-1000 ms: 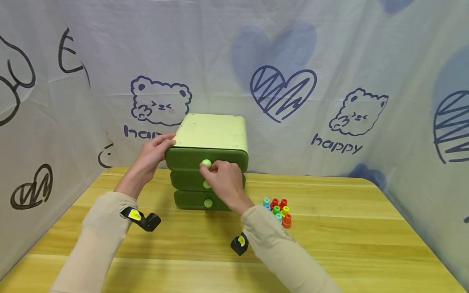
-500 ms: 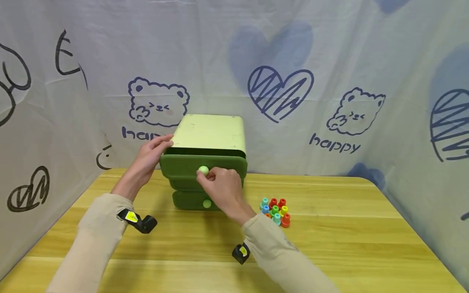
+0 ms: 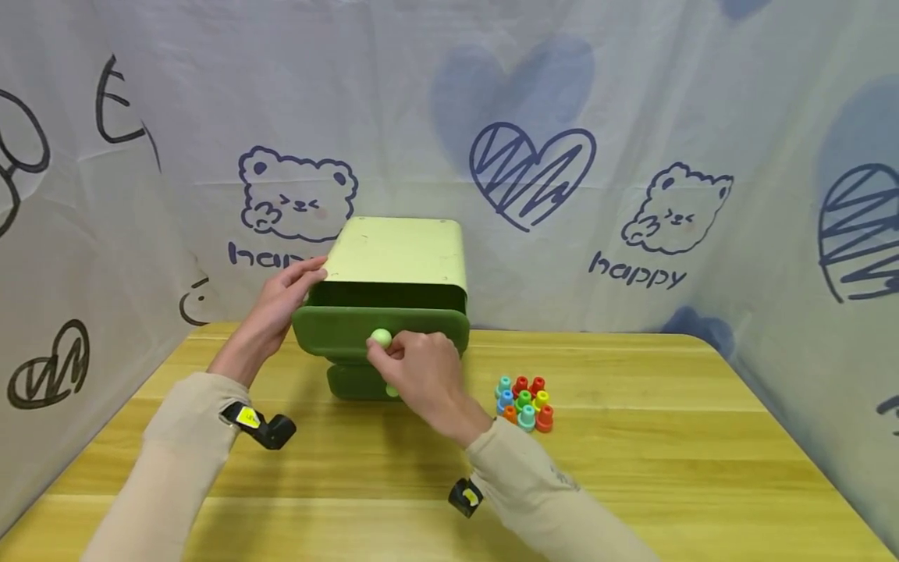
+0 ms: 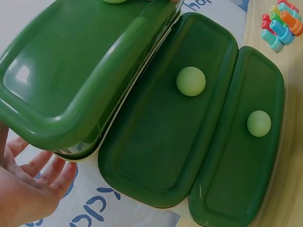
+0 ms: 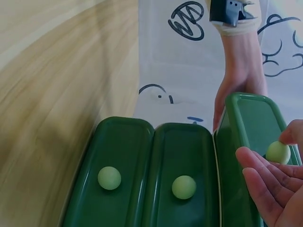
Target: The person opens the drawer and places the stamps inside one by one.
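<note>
While the left side of the pale green cabinet [image 3: 396, 250] is touched by the spread fingers of the left hand [image 3: 277, 300], the knob [image 3: 381, 336] of the top drawer [image 3: 330, 332] is pinched in the grip of the right hand [image 3: 424, 375]. The top drawer is held partly out, above two closed lower drawers [image 4: 161, 127]. Coloured pegs [image 3: 524, 398] are grouped on the worktop [image 3: 632, 445], right of the cabinet.

The left wrist view's upper edge crops the top knob [image 4: 114, 1].
</note>
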`<state>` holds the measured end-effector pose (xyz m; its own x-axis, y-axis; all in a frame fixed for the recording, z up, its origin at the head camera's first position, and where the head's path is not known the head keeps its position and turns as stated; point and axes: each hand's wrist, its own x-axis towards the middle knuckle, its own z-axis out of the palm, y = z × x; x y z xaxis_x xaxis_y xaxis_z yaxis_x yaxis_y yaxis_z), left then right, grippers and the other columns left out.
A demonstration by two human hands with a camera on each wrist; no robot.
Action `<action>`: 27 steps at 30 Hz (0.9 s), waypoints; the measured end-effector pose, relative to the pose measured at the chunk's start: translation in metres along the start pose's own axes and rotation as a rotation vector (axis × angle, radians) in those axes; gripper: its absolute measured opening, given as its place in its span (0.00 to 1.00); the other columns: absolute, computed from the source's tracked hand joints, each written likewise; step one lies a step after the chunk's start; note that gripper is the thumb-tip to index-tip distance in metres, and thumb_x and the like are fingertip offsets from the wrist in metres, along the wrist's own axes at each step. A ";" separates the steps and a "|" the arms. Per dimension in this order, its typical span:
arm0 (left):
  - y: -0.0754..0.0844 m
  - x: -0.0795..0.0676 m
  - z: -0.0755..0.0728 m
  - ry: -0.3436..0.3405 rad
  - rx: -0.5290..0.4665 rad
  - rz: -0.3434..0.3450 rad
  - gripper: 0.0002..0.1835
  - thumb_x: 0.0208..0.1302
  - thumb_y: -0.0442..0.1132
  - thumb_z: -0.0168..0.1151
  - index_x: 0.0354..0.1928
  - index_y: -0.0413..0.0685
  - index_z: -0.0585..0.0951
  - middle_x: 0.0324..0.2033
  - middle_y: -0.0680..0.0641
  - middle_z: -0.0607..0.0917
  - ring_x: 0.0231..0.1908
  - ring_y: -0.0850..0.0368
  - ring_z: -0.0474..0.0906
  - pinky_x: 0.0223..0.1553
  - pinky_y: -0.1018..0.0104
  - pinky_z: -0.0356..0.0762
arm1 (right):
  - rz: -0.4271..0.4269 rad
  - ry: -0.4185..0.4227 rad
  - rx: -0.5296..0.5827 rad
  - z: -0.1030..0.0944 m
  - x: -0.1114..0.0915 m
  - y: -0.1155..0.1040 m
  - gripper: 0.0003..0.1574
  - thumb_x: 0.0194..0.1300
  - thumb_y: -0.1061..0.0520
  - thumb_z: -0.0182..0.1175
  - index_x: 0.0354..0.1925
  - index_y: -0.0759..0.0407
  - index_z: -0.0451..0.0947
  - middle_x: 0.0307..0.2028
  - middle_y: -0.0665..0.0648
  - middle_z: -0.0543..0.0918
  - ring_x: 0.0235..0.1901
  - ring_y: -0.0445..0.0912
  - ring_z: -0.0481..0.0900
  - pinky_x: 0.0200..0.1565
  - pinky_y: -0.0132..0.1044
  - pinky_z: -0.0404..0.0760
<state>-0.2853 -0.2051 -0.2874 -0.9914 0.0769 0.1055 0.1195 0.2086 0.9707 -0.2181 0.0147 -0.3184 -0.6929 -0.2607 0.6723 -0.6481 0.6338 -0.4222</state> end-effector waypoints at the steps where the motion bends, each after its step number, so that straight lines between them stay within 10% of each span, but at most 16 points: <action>1: -0.001 0.000 0.000 0.000 0.000 -0.002 0.35 0.72 0.54 0.50 0.74 0.45 0.59 0.72 0.42 0.57 0.69 0.47 0.51 0.68 0.50 0.50 | -0.004 0.001 0.001 0.000 -0.001 -0.001 0.25 0.63 0.51 0.61 0.11 0.54 0.74 0.07 0.45 0.70 0.08 0.34 0.62 0.13 0.25 0.59; 27: -0.002 0.002 -0.002 0.005 0.043 -0.002 0.34 0.72 0.55 0.50 0.73 0.46 0.60 0.71 0.42 0.59 0.68 0.46 0.55 0.67 0.48 0.54 | -0.110 0.051 -0.017 -0.011 -0.023 -0.016 0.22 0.59 0.54 0.65 0.11 0.57 0.75 0.08 0.47 0.72 0.10 0.33 0.60 0.14 0.22 0.58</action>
<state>-0.2876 -0.2077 -0.2884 -0.9919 0.0714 0.1051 0.1198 0.2505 0.9607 -0.1888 0.0185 -0.3205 -0.6009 -0.2921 0.7441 -0.7135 0.6156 -0.3345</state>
